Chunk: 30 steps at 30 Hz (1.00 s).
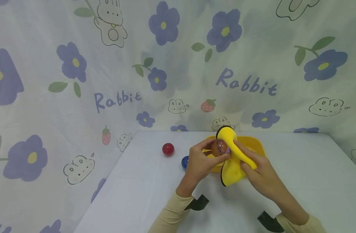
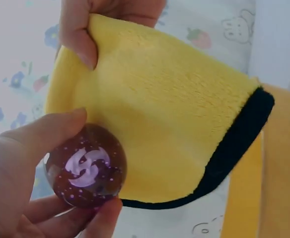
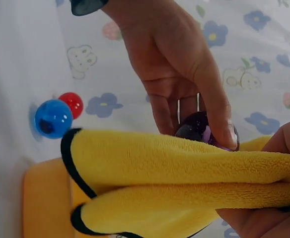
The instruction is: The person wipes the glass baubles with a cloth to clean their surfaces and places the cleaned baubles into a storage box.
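My left hand (image 1: 199, 160) holds a clear purple ball (image 2: 88, 166) with a swirl mark and small dots, thumb on one side and fingertips on the other. Pinched in my right hand (image 1: 260, 174) is a yellow cloth (image 1: 237, 158) with black edging, folded over and hanging down. In the left wrist view the cloth (image 2: 150, 109) lies against or just behind the ball; whether they touch is unclear. The right wrist view shows the cloth's fold (image 3: 184, 171) hiding the ball's lower part.
A yellow basin (image 1: 257, 145) stands on the white table behind and below the hands. To the left are a red ball (image 1: 168, 149) and a blue ball (image 1: 185, 162), the latter partly hidden by my left hand. A patterned curtain (image 1: 178, 64) hangs behind the table.
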Tool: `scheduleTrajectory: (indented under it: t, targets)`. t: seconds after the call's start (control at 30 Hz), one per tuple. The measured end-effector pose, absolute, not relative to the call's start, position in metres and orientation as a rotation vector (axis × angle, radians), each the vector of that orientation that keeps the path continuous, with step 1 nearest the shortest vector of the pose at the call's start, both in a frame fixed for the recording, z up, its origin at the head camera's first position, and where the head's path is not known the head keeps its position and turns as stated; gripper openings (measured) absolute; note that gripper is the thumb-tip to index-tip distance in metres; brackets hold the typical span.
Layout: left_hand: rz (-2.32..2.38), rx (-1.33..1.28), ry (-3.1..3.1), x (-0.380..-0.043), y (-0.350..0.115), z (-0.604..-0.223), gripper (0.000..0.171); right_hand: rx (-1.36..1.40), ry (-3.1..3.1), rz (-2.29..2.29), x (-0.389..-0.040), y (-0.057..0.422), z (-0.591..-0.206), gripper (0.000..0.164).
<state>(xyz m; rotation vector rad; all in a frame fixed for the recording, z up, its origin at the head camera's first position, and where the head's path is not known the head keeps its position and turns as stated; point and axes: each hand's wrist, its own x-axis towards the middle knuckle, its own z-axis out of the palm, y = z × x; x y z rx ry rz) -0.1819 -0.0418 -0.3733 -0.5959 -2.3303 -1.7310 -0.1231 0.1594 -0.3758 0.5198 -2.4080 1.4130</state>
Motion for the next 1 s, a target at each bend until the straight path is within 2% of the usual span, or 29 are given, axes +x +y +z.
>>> scheduleTrajectory:
  t: [0.3,0.47,1.0]
  targets:
    - [-1.732,-0.716,-2.373,-0.176,-0.037,-0.376,0.048,0.580,-2.385,1.251,-0.127,0.162,-0.378,0.068]
    - [-1.671,-0.790,-2.372,-0.173,-0.035,-0.375,0.051,0.639,-2.376,1.219,-0.132,0.167,-0.378,0.071]
    - [-1.581,-0.914,-2.297,-0.168,-0.034,-0.372,0.061,0.671,-2.354,1.384,-0.136,0.171,-0.384,0.063]
